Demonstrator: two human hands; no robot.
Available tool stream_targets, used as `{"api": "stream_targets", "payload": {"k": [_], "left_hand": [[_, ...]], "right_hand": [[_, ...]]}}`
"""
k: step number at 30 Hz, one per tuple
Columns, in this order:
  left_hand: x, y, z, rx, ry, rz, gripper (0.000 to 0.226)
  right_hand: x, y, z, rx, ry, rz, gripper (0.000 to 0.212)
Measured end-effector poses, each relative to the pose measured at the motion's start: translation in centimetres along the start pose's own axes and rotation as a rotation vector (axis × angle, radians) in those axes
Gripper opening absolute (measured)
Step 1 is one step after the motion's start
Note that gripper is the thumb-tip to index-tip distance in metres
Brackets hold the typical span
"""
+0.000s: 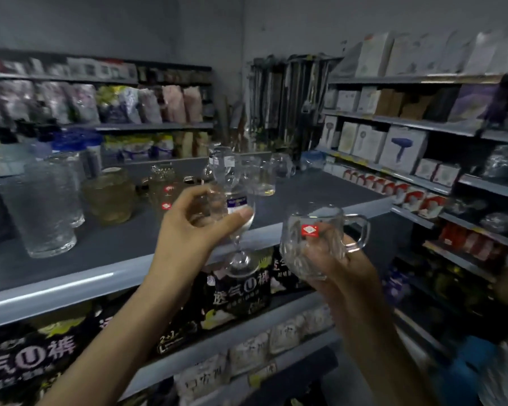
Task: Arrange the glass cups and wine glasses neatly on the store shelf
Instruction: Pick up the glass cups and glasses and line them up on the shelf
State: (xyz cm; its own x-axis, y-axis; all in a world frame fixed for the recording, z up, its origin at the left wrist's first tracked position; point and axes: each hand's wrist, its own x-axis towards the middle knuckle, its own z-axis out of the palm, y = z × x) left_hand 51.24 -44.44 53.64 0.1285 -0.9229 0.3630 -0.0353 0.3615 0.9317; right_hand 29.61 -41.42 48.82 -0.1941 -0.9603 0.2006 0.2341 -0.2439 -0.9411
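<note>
Head view: left hand [195, 227] pinched a wine glass [237, 204] by its bowl at frame centre; right hand [345, 276] curled round a cup [311, 240] just right of it, both above the shelf [115, 244] edge. Risk: glasses were close tog., so they could clink or slip.

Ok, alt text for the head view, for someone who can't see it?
The left grip holds a wine glass by its bowl and the right grip a handled glass mug with a red sticker, both at a grey store shelf. Textured tumblers stand on it at left.
</note>
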Motion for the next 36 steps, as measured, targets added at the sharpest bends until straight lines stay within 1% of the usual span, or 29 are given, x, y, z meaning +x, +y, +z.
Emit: {"api": "stream_targets", "payload": {"k": [4, 6, 9, 11, 16, 22, 29, 36], "left_hand": [[3.3, 0.0, 3.0, 0.016, 0.17, 0.019, 0.055], [5.1, -0.3, 4.2, 0.028, 0.265, 0.045, 0.058], [7.7, -1.0, 5.3, 0.048, 0.356, 0.049, 0.064], [9.0, -1.5, 5.7, 0.073, 0.376, 0.063, 0.062], [10.7, -3.0, 6.7, 0.096, 0.393, 0.089, 0.06], [11.7, -4.8, 7.5, 0.157, 0.407, 0.089, 0.066], [12.1, -6.2, 8.1, 0.246, 0.419, 0.08, 0.064], [12.0, -6.5, 8.6, 0.265, 0.453, 0.071, 0.063]], "right_hand": [[3.9, -0.3, -0.9, 0.003, -0.049, 0.029, 0.044], [5.3, -0.7, -1.1, 0.045, -0.08, 0.052, 0.04], [7.4, -0.7, -1.0, 0.131, -0.141, 0.057, 0.056], [8.5, -0.4, -0.9, 0.172, -0.132, 0.058, 0.061], [10.7, -0.2, -1.1, 0.217, -0.147, 0.059, 0.065], [12.6, 0.2, -1.7, 0.233, -0.17, 0.061, 0.066], [13.7, 1.1, -2.0, 0.233, -0.167, 0.071, 0.067], [14.1, 1.4, -2.2, 0.22, -0.158, 0.07, 0.065]]}}
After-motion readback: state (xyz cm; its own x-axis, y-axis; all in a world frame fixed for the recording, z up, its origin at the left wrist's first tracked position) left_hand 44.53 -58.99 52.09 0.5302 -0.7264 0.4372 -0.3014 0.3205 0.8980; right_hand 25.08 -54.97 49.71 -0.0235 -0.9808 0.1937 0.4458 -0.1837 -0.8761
